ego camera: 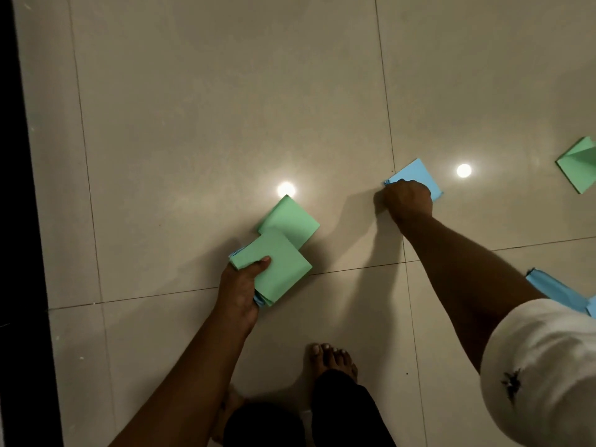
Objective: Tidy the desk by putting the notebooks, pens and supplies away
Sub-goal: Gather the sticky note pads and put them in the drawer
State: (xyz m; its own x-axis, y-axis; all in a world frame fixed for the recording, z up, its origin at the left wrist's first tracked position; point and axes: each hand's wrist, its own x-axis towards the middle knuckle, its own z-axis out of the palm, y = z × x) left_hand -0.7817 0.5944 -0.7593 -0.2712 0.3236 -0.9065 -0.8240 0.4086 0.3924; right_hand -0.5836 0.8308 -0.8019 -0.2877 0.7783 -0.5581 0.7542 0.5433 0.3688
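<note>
Holding green paper stack (283, 269), left hand (240, 285) fingers (263, 263) curled round it, right hand (408, 200) pinching blue sheet (417, 175) (floor (193, 124)).

Paper stack (274, 262) at frame centre, in left hand (240, 295). Right of it, single sheet (416, 174) on floor (193, 108) under right hand (408, 200). Another sheet (579, 166) at right edge.

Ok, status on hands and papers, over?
Left hand holds the stack. Right hand grips blue paper on the floor. Green paper and blue piece loose at right. Nothing in the way.
</note>
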